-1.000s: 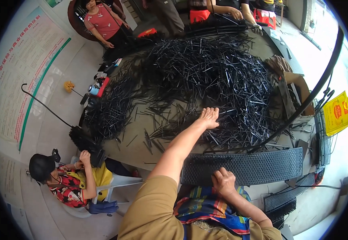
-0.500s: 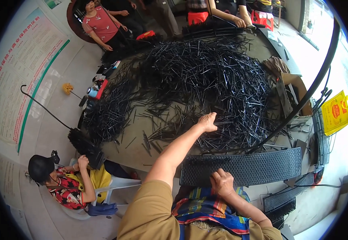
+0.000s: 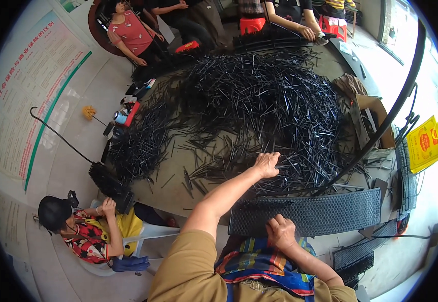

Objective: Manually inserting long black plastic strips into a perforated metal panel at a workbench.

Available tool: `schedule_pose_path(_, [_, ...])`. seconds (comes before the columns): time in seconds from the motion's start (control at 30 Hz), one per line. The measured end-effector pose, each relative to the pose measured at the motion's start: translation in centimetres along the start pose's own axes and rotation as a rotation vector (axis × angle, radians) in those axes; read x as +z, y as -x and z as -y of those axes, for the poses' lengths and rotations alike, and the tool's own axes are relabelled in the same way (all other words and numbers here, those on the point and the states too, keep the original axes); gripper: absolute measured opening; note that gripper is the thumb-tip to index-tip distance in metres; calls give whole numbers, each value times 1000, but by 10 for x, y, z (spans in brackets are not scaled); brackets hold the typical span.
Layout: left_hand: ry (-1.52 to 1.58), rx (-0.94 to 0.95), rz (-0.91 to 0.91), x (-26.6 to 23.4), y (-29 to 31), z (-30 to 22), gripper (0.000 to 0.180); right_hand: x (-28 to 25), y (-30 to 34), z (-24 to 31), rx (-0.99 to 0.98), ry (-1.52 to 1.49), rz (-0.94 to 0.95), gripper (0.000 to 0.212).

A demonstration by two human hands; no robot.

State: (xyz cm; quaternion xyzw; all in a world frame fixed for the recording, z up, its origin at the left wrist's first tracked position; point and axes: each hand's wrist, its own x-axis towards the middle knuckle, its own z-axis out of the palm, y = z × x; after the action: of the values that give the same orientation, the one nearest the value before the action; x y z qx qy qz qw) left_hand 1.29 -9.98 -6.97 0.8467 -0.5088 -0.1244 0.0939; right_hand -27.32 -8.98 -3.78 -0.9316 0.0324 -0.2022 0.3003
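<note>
- Lying toward frame upper right from the nearer left hand (image 3: 267,165), black strips (image 3: 307,121) crisscross;
- left grip can't be told;
- right hand (image 3: 281,231) curled at mesh panel (image 3: 332,211); hold unclear

Pretty sure it's a small workshop tbh: one big shared tabletop (image 3: 164,195) heaped with loose black strips (image 3: 259,83), perforated panels (image 3: 324,212) by the edge, people (image 3: 89,235) around it, red stools (image 3: 252,24), plain tiled floor (image 3: 68,163).
</note>
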Motion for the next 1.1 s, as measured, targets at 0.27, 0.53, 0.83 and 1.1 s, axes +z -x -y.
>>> schedule_pose_path(0.27, [123, -137, 6, -14, 4, -14, 61, 4, 4, -3, -16, 6, -25, 14])
schedule_pose_path(0.53, [22, -43, -98, -67, 5, -23, 91, 3, 8, -4, 12, -5, -32, 15])
schedule_pose_path(0.83, [1836, -326, -393, -79, -16, -4, 11, -71, -8, -18, 153, -358, -286, 11])
schedule_pose_path(1.1, [2218, -357, -284, -47, -36, -65, 9, -147, -84, -30, 276, -156, -458, 10])
